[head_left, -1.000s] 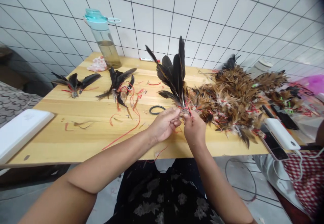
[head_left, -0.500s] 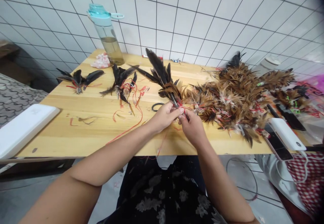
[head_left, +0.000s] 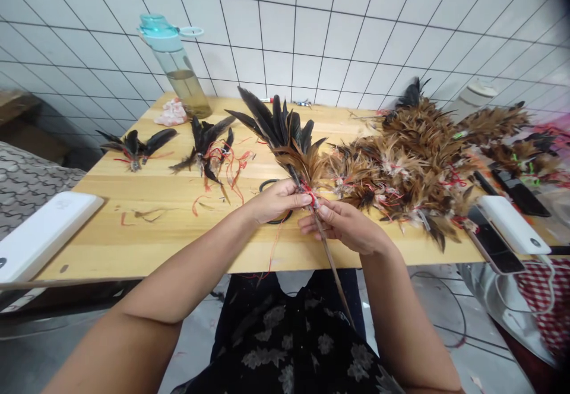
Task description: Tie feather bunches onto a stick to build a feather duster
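Observation:
A feather duster (head_left: pixel 294 138), with black feathers fanned at the top and brown ones below, is held over the table on a thin brown stick (head_left: pixel 332 257). My left hand (head_left: pixel 280 198) is closed at the base of the feathers, pinching the binding, where red string (head_left: pixel 313 199) wraps the stick. Just below, my right hand (head_left: pixel 351 224) has its thumb and fingers round the stick, the fingertips showing on its left side. The stick slants down past the table edge towards my lap. Black loops (head_left: pixel 278 221), partly hidden by my left hand, lie on the table.
Brown feather bundles (head_left: pixel 414 144) pile up on the right, near a phone (head_left: pixel 494 236) and a white power bank (head_left: pixel 512 224). Two small black feather bunches (head_left: pixel 133 147) and tangled red string (head_left: pixel 238 165) lie left. A water bottle (head_left: pixel 178 73) stands at the back.
The stick has come into view below my hands. My right hand has loosened from its tight pinch and turned, with its fingers more extended. The feathers show more spread out.

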A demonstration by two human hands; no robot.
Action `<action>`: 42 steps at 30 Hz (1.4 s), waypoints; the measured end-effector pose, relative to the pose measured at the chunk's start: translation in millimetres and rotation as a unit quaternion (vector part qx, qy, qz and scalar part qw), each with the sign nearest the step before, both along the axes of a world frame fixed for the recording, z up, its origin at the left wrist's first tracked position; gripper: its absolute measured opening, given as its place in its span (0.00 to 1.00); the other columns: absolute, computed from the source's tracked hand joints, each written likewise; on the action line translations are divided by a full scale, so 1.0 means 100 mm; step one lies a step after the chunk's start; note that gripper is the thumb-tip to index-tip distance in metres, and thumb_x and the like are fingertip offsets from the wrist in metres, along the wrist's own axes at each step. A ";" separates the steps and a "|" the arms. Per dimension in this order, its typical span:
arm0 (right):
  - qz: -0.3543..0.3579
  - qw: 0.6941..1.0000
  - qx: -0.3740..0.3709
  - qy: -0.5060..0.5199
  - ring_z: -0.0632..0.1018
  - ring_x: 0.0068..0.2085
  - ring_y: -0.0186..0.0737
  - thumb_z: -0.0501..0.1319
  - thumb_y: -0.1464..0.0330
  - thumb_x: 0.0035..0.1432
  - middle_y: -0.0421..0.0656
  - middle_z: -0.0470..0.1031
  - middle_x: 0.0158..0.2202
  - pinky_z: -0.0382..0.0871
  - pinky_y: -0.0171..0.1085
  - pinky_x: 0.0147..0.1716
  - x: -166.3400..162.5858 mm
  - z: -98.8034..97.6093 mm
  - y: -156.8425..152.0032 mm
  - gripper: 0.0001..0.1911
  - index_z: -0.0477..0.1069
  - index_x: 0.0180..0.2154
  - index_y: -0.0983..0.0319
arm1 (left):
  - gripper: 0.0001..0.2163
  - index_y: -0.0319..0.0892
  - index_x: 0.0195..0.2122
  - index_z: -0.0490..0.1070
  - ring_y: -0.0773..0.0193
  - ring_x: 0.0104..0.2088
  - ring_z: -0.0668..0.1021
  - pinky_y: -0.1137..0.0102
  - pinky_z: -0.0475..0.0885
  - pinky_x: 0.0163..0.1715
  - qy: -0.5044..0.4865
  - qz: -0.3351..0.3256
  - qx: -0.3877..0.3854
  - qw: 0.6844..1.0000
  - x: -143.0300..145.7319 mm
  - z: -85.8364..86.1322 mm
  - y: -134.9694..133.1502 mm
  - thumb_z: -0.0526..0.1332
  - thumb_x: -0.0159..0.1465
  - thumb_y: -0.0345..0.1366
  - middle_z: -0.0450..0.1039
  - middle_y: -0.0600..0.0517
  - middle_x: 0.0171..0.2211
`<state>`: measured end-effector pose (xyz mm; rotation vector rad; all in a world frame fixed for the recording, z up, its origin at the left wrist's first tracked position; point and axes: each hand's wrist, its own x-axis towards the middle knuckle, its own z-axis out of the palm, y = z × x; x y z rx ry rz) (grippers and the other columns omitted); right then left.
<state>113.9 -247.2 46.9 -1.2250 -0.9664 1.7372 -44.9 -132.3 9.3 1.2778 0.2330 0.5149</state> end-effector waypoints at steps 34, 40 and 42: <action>0.083 0.949 0.035 0.302 0.53 0.19 0.21 0.67 0.56 0.53 0.34 0.59 0.24 0.47 0.26 0.16 0.16 -0.30 0.14 0.21 0.73 0.40 0.66 | 0.18 0.37 0.25 0.69 0.73 0.19 0.59 0.73 0.54 0.21 0.085 -0.096 0.050 0.991 0.23 0.34 0.04 0.66 0.56 0.49 0.57 0.57 0.15; 0.024 0.952 0.003 0.304 0.46 0.18 0.22 0.64 0.57 0.58 0.30 0.49 0.21 0.43 0.23 0.16 0.14 -0.30 0.17 0.17 0.70 0.37 0.66 | 0.19 0.36 0.22 0.67 0.72 0.22 0.64 0.74 0.59 0.25 0.091 -0.080 0.090 0.989 0.28 0.23 0.12 0.64 0.59 0.48 0.61 0.55 0.18; 0.000 0.953 0.002 0.302 0.45 0.18 0.22 0.66 0.57 0.56 0.29 0.47 0.20 0.44 0.22 0.16 0.15 -0.31 0.19 0.17 0.68 0.34 0.65 | 0.17 0.36 0.26 0.69 0.70 0.25 0.69 0.74 0.64 0.28 0.073 -0.038 0.072 0.994 0.32 0.17 0.10 0.66 0.58 0.47 0.67 0.52 0.22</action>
